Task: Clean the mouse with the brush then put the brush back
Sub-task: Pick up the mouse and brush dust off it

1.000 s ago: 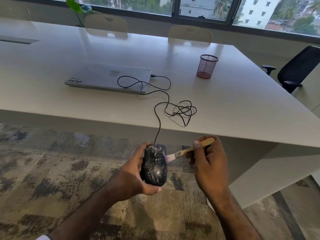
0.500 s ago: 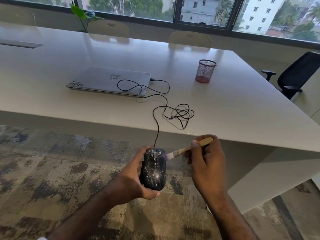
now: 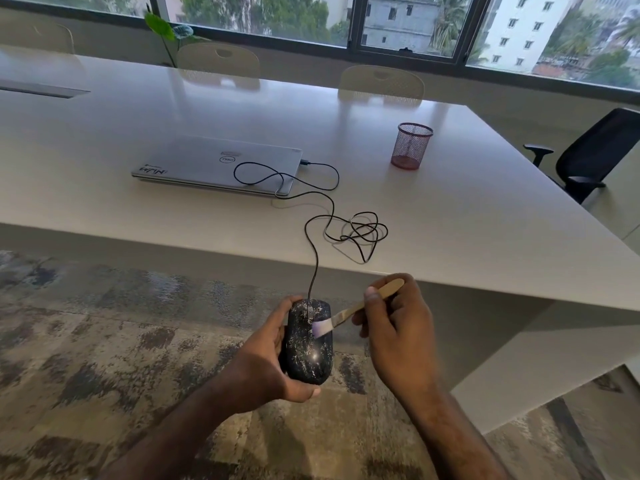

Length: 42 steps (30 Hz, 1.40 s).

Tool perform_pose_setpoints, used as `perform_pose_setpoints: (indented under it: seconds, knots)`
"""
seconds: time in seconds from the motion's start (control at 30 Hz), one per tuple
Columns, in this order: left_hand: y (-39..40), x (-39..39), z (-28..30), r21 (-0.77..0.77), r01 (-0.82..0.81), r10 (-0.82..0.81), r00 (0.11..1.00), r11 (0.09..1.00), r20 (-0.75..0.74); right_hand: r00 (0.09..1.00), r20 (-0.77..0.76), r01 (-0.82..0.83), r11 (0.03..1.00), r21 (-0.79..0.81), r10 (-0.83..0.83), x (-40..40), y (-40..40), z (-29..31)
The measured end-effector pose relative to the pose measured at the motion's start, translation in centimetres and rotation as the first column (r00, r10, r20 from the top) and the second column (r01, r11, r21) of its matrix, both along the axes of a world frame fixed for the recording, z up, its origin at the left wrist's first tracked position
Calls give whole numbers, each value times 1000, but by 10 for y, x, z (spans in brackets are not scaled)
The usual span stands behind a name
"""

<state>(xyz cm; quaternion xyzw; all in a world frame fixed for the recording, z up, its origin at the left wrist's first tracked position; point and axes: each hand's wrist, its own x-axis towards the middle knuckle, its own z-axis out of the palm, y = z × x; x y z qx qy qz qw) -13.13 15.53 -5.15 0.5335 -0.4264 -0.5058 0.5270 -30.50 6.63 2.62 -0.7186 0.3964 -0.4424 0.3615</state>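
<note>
A black wired mouse (image 3: 309, 344), speckled with pale dust, is held in the air in front of the table's near edge by my left hand (image 3: 263, 362), which wraps its left side and bottom. My right hand (image 3: 398, 330) grips a small wooden-handled brush (image 3: 356, 308). Its pale bristles rest on the upper right of the mouse's top. The mouse's black cable (image 3: 332, 223) runs up over the table edge, coils on the tabletop and plugs into the closed silver laptop (image 3: 218, 164).
A red mesh pen cup (image 3: 411, 146) stands on the white table (image 3: 467, 216) to the right of the laptop. Beige chairs (image 3: 381, 83) line the far side, a black office chair (image 3: 595, 154) stands at the right. Patterned carpet lies below.
The brush bristles have moved from the mouse's right edge onto its upper top surface. Both hands have stayed in nearly the same place.
</note>
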Motion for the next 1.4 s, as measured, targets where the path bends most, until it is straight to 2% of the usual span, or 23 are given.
perform_pose_setpoints:
  seconds: [0.1,0.27,0.43,0.6,0.8,1.0,1.17,1.4]
  knots:
    - [0,1,1,12,9,-9,1000,1000,7,999,-31,34,999,-18,-34,-2,-4,-4]
    - [1,1,3,16,3,-3,1000,1000,7,996,67,52,999,-18,-50,-3,-8,-2]
    - [0,1,2,27,-3,3,1000,1000,10,997,-40,66,996,-51,-68,-1,-8,-3]
    - [0,1,5,7,14,-14,1000,1000,12,996,52,73,997,-31,-71,1,-7,3]
    - [2,1,5,5,15,-15,1000,1000,15,995,-70,74,996,-40,-77,1,-10,-1]
    - [1,1,3,8,15,-15,1000,1000,20,996,33,77,997,11,-77,6,-11,1]
    - [3,2,4,18,1,-1,1000,1000,26,992,-101,78,996,-30,-81,4,-16,-4]
    - [2,1,6,-8,23,-23,999,1000,32,998,6,69,998,10,-69,8,-22,-3]
